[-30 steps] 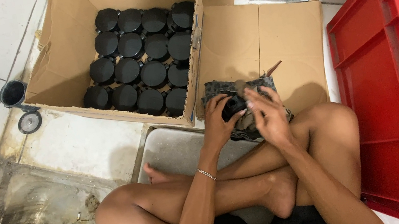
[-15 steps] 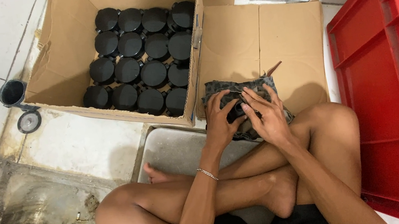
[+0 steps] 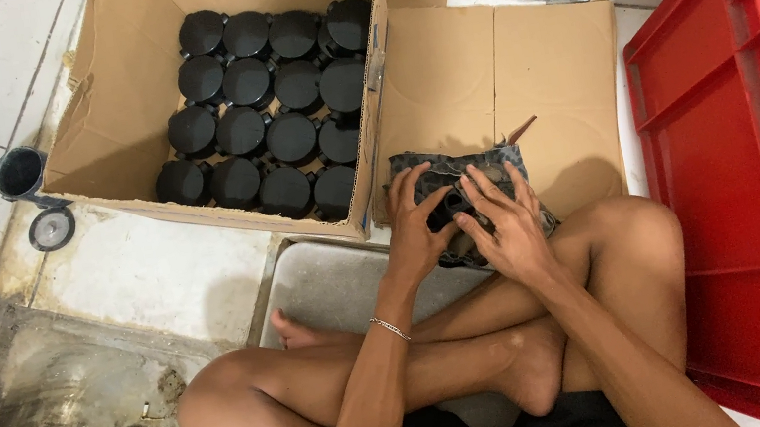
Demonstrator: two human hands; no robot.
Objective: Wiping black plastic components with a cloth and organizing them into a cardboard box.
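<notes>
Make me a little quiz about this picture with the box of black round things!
1. True or false: the cardboard box holds black round caps.
2. What colour is the crate? A blue, B red, C green.
3. Fill in: the left hand and right hand press a black part onto a dark ___.

Key: 1 true; 2 B; 3 cloth.

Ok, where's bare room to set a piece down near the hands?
Free: the flattened cardboard sheet between the cardboard box and the red crate; the crate's near floor; the metal tray left of the left hand. Crowded: the box, filled with black caps, and under the right hand on the dark part.
</notes>
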